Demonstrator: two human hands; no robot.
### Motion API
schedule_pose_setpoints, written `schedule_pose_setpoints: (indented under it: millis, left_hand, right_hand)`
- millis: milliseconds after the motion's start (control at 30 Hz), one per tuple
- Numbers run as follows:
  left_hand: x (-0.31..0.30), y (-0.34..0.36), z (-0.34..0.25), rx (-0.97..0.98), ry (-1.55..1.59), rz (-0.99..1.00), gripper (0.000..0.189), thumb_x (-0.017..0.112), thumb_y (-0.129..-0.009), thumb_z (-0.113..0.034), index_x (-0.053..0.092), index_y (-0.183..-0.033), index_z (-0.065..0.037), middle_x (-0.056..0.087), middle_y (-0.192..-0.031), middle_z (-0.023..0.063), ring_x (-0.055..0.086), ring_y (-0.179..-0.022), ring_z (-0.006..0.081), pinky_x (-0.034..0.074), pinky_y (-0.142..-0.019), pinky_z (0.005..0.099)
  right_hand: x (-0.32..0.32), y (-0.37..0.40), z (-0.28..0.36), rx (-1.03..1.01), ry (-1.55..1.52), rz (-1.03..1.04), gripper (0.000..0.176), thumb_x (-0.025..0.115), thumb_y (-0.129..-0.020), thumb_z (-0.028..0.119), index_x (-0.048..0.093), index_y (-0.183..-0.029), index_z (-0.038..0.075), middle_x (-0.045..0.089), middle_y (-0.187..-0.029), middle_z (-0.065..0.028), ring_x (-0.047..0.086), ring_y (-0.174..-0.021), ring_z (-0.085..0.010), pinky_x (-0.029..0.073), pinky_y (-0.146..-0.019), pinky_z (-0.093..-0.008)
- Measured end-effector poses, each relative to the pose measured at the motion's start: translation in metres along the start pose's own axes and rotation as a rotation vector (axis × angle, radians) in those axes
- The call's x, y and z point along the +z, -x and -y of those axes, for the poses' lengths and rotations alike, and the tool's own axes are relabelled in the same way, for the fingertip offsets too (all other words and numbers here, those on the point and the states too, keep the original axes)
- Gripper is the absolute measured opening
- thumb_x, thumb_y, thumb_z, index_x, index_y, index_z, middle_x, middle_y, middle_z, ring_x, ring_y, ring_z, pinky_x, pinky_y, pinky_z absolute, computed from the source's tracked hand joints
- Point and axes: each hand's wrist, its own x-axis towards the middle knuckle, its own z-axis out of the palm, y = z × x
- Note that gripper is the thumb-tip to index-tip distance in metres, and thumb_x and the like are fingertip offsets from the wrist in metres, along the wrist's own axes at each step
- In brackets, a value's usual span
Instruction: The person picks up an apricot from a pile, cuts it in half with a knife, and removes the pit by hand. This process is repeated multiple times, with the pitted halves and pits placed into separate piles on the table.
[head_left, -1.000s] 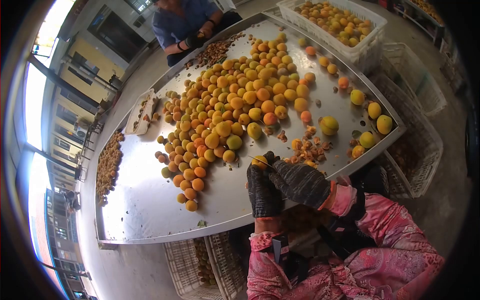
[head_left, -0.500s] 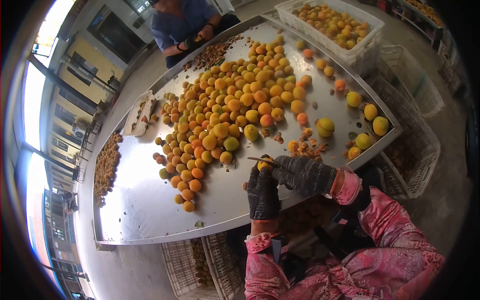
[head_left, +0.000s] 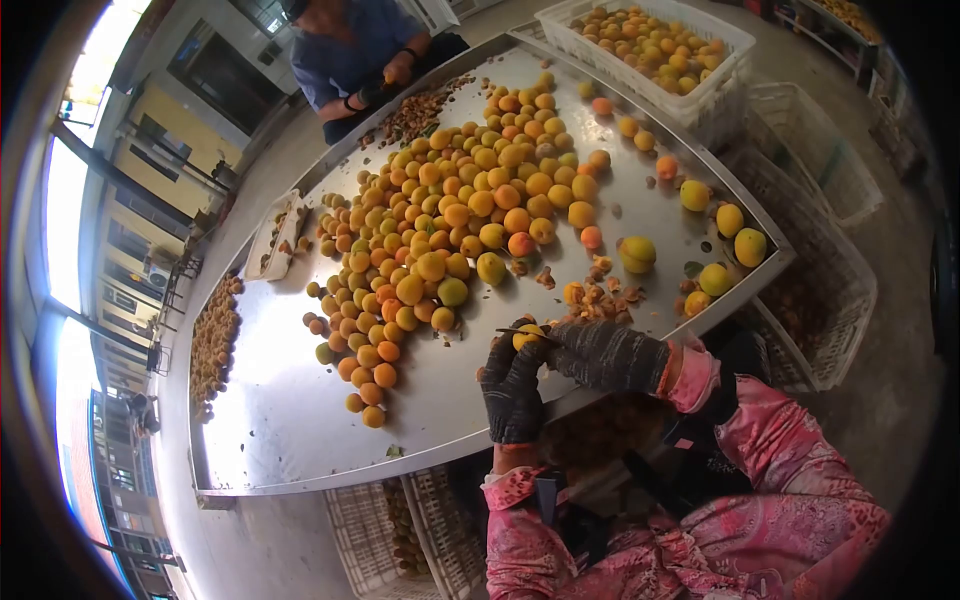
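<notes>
Nearest the camera, pink patterned sleeves [head_left: 790,460] are leading up to two dark-gloved hands. White crates [head_left: 375,530] are standing below the table's near edge. The left hand [head_left: 512,385] is curling its fingers narrowly around a yellow fruit [head_left: 527,337], which is sitting above the near edge of the metal table [head_left: 300,420]. The right hand [head_left: 612,356] is pinching a thin knife [head_left: 515,331], its blade lying across the fruit and its handle hidden in the glove.

Just beyond the right hand, cut pieces [head_left: 605,300] are lying in a small pile. A few larger fruits [head_left: 636,254] are resting to the right, and a big heap of fruit [head_left: 430,230] is covering the middle. Small brown lumps [head_left: 213,340] are lining the left edge, near a white tray [head_left: 272,238].

At the far side, another person [head_left: 345,50] is leaning in beside a brown pile [head_left: 415,115], and a white bin [head_left: 655,75] is holding more fruit.
</notes>
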Motion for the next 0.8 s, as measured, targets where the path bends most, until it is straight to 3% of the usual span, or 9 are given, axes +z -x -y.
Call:
schedule_pose_setpoints:
  millis: [67,133,233,400,433,467,600,667,800]
  left_hand:
    - [-0.001,-0.002,0.003,0.026,0.016,-0.036,0.026,0.06,-0.085,-0.014,0.06,-0.106,0.002,0.062,-0.096,0.0052,0.055,-0.087,0.0123,0.043,-0.08,0.0263]
    - [0.001,-0.003,0.004,0.068,-0.011,-0.12,0.03,0.058,-0.086,-0.019,0.057,-0.11,0.0,0.061,-0.086,0.0017,0.053,-0.073,0.0085,0.041,-0.064,0.0208]
    - [-0.001,-0.001,0.0,0.02,-0.069,-0.096,0.03,0.057,-0.087,-0.021,0.057,-0.108,0.0,0.06,-0.086,0.0015,0.053,-0.073,0.0082,0.041,-0.063,0.0198]
    - [-0.012,0.003,-0.024,-0.064,-0.01,0.072,0.033,0.057,-0.087,-0.017,0.055,-0.114,0.001,0.061,-0.099,0.0063,0.056,-0.086,0.0119,0.044,-0.079,0.0253]
    - [-0.01,0.002,-0.03,-0.065,-0.07,0.113,0.035,0.056,-0.088,-0.018,0.054,-0.116,0.001,0.061,-0.1,0.0063,0.056,-0.087,0.012,0.044,-0.079,0.0251]
    - [-0.002,0.001,-0.029,0.0,-0.081,0.055,0.034,0.054,-0.089,-0.026,0.055,-0.112,-0.001,0.059,-0.087,0.0023,0.053,-0.074,0.0074,0.041,-0.063,0.0198]
    - [0.007,-0.005,-0.004,0.06,-0.07,-0.148,0.046,0.043,-0.093,-0.041,0.056,-0.109,0.0,0.061,-0.089,0.0081,0.056,-0.084,0.0123,0.044,-0.072,0.0233]
    - [0.028,-0.004,-0.011,0.007,0.154,-0.125,0.049,0.04,-0.093,-0.043,0.056,-0.109,0.001,0.062,-0.091,0.0102,0.056,-0.087,0.015,0.044,-0.077,0.0258]
    - [0.027,-0.01,-0.006,-0.073,0.358,-0.074,0.052,0.036,-0.094,-0.044,0.056,-0.106,0.003,0.062,-0.097,0.0146,0.057,-0.093,0.0209,0.044,-0.086,0.0312]
  right_hand:
    - [0.009,0.001,0.006,-0.178,0.506,-0.091,0.035,0.052,-0.084,0.01,0.051,-0.117,-0.003,0.054,-0.11,-0.0194,0.057,-0.096,-0.0296,0.048,-0.078,-0.0349]
    - [0.016,0.0,0.009,-0.101,0.432,-0.095,0.035,0.052,-0.085,0.009,0.05,-0.117,-0.003,0.054,-0.109,-0.0197,0.057,-0.097,-0.0294,0.048,-0.078,-0.035]
    - [0.025,-0.006,-0.006,-0.136,0.359,-0.17,0.034,0.051,-0.084,0.011,0.052,-0.116,-0.001,0.055,-0.106,-0.0188,0.059,-0.089,-0.028,0.049,-0.073,-0.0347]
    - [-0.004,-0.015,-0.007,-0.382,0.398,-0.028,0.031,0.05,-0.086,0.018,0.054,-0.112,0.0,0.06,-0.096,-0.0166,0.061,-0.078,-0.026,0.049,-0.069,-0.0345]
    - [-0.025,-0.023,0.018,0.046,0.015,0.119,0.03,0.051,-0.087,0.02,0.054,-0.109,0.0,0.061,-0.091,-0.0167,0.061,-0.076,-0.0272,0.049,-0.069,-0.0356]
    - [-0.035,-0.029,0.032,0.473,-0.369,0.261,0.03,0.051,-0.087,0.022,0.054,-0.107,0.0,0.061,-0.087,-0.0168,0.061,-0.074,-0.0284,0.048,-0.068,-0.0367]
    - [-0.01,-0.023,0.025,0.333,-0.232,0.098,0.031,0.049,-0.086,0.012,0.051,-0.115,0.0,0.058,-0.101,-0.0179,0.06,-0.081,-0.0304,0.05,-0.066,-0.0371]
    - [0.014,-0.011,0.015,0.096,0.217,-0.11,0.034,0.05,-0.087,0.013,0.049,-0.118,0.0,0.059,-0.101,-0.0181,0.061,-0.084,-0.0289,0.049,-0.067,-0.0365]
    - [0.013,-0.005,0.013,0.028,0.253,-0.173,0.036,0.052,-0.087,0.012,0.047,-0.12,-0.002,0.057,-0.107,-0.0196,0.06,-0.089,-0.0287,0.049,-0.07,-0.0363]
